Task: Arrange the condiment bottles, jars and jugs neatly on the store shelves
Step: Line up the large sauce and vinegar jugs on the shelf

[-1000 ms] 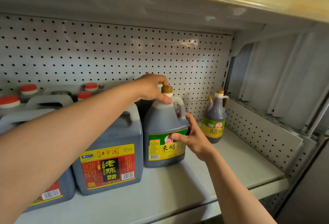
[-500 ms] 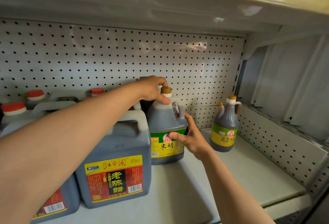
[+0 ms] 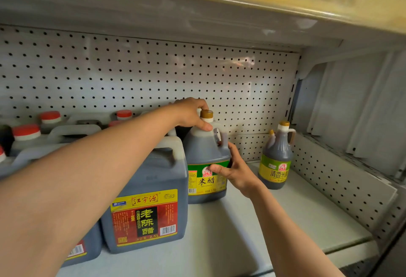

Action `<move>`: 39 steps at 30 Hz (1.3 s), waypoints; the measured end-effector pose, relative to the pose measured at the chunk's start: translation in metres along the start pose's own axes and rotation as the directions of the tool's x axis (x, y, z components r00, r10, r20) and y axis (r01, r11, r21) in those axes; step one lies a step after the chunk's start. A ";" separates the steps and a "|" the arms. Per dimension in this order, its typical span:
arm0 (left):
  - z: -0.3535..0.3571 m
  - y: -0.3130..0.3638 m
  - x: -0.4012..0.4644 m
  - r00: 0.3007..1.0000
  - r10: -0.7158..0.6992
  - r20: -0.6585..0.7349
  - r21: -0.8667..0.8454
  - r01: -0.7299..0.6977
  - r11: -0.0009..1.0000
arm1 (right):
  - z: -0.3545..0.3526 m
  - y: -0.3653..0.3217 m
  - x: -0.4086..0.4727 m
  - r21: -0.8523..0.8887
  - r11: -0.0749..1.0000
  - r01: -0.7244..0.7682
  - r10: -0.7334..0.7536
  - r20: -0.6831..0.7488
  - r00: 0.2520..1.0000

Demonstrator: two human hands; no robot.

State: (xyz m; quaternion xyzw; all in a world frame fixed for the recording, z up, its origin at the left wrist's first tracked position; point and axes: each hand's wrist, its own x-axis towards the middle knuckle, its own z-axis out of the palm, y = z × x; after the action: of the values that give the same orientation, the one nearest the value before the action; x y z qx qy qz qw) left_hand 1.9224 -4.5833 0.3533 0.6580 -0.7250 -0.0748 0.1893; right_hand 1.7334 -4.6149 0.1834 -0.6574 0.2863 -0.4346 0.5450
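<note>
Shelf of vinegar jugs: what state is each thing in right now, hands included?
Rice vinegar jug: upright on the shelf, capped, held by both hands.
Left hand: fingers curled over the jug's shoulder by the neck.
Right hand: fingers wrapped round the jug's side, thumb on the label.
Red-label jug: upright, beside the rice vinegar jug.
Small green-label bottles: upright, capped, untouched.
Red-capped jugs: upright, capped, at the back.

Standing on grey metal shelf [image 3: 274,221], before white perforated back panel [image 3: 153,74]: dark round rice-vinegar jug with green-yellow label [image 3: 205,162], touching right side of big square dark vinegar jug with red label [image 3: 151,199]. Left hand [image 3: 190,114] resting on round jug's shoulder; right hand [image 3: 236,170] pressing its right side. Smaller dark handled bottle with green label [image 3: 277,158] standing well apart to right, near corner. Red-capped dark jugs [image 3: 26,136] sitting behind, far left.
</note>
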 end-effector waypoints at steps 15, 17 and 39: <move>0.007 0.005 -0.007 0.996 -0.069 -0.055 0.003 0.070 0.998 | 0.009 -0.008 -0.015 -0.088 0.993 -0.081 0.074 -0.076 0.994; 0.009 0.010 -0.013 0.991 -0.094 -0.091 0.064 0.100 0.993 | 0.015 -0.014 -0.026 -0.123 0.985 -0.125 0.107 -0.144 0.984; 0.037 -0.010 -0.243 0.936 0.348 0.045 -0.429 -0.297 0.853 | 0.146 -0.134 -0.273 -0.526 0.598 -0.605 -0.059 -0.782 0.620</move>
State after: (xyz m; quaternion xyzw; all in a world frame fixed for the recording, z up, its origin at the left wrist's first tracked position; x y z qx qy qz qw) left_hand 1.9331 -4.3512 0.2734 0.4656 -0.8024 -0.2342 0.2908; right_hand 1.7242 -4.2817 0.2374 -0.5281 0.7396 -0.3989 0.1223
